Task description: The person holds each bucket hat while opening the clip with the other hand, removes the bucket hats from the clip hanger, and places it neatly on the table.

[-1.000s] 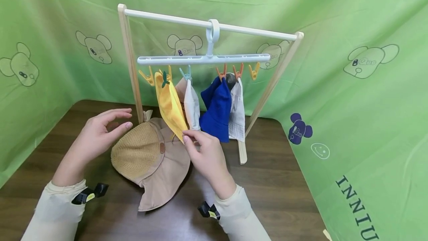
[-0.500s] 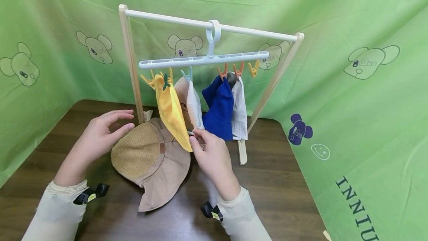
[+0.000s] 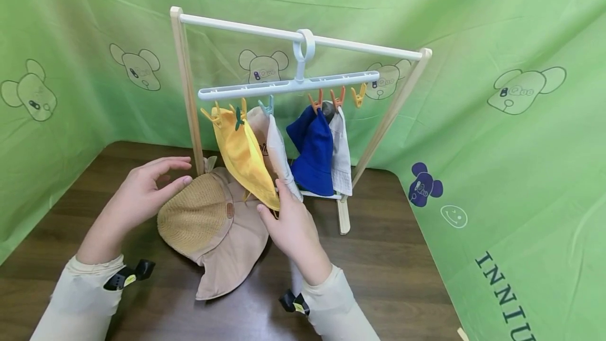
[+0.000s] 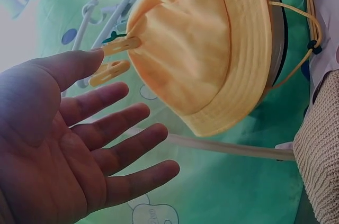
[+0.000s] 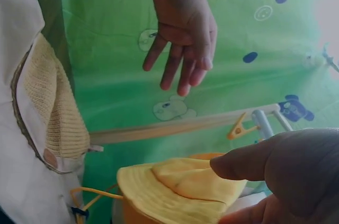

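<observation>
A yellow bucket hat (image 3: 248,159) with a green leaf on top hangs from yellow clothespins (image 4: 119,46). My right hand (image 3: 295,225) is at its lower brim, the index finger touching the brim's far side and the thumb apart from it. My left hand (image 3: 142,188) hovers left of the hat, palm towards it, fingers extended and holding nothing. Below lies a tan hat (image 3: 194,220) with a woven crown and wide cloth brim. To the right hang a pale hat (image 3: 279,146), a blue hat (image 3: 314,157) and a white hat (image 3: 341,157).
A pale blue clip hanger (image 3: 289,86) hangs on the white rail (image 3: 241,26) of a wooden stand (image 3: 186,78). A yellow clothespin (image 3: 359,96) at its right end holds nothing. Green printed cloth (image 3: 492,146) walls the wooden table (image 3: 388,262).
My right thumb has come off the yellow brim. The yellow hat's brim has shifted right, and the hanger bar has turned slightly. My left hand has barely moved.
</observation>
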{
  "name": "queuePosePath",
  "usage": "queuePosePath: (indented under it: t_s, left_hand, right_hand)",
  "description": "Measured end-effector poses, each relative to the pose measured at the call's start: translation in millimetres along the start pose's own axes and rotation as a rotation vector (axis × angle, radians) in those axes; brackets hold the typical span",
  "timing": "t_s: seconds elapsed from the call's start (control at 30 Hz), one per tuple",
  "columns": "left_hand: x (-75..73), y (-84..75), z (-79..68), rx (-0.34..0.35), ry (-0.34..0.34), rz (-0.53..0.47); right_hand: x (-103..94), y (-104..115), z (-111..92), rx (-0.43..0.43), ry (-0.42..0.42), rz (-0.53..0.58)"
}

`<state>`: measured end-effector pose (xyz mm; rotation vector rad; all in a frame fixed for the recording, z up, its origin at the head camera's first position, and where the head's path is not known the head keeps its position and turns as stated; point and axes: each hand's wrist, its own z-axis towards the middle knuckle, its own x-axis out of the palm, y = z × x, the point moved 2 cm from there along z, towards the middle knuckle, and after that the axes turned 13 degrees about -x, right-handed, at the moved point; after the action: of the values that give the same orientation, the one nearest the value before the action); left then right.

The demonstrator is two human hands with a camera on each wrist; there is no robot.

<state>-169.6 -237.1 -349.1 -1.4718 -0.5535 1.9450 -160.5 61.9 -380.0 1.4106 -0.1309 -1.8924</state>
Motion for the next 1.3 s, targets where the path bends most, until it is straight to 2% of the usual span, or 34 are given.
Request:
queuePosePath:
  t_s: [0.17,0.33,0.57,0.67,0.83,0.93,1.1,1.3]
  left_hand:
    - [1.5,-1.5,1.1,0.0,0.003,0.002]
    - [2.9,-1.1,0.4,-0.014,-0.026,-0.003]
    - [10.6,-2.2,0.3,-0.035,-0.008,-0.043]
    - [19.8,-4.3,0.9,-0.021,0.032,-0.059]
    - [35.4,-10.1,0.7,0.011,0.17,-0.09]
    - [39.6,-13.0,-0.6,0.018,0.206,-0.114]
    - [45.8,-21.1,0.7,0.048,0.2,-0.172]
    - [52.2,-35.4,8.5,0.086,0.148,-0.23]
  right_hand:
    - [7.7,-5,2,0.005,0.011,0.037]
    - [12.4,-9,5,0.016,0.022,0.048]
    - [15.0,-13,7,-0.04,0.007,0.03]
    - [16.2,-13,9,-0.07,0.017,0.026]
    - [16.3,-13,9,-0.098,0.026,0.03]
    - [15.3,-13,10,-0.102,0.025,0.032]
    - [14.7,-13,10,-0.111,0.031,0.021]
    - [13.5,-13,10,-0.121,0.037,0.03]
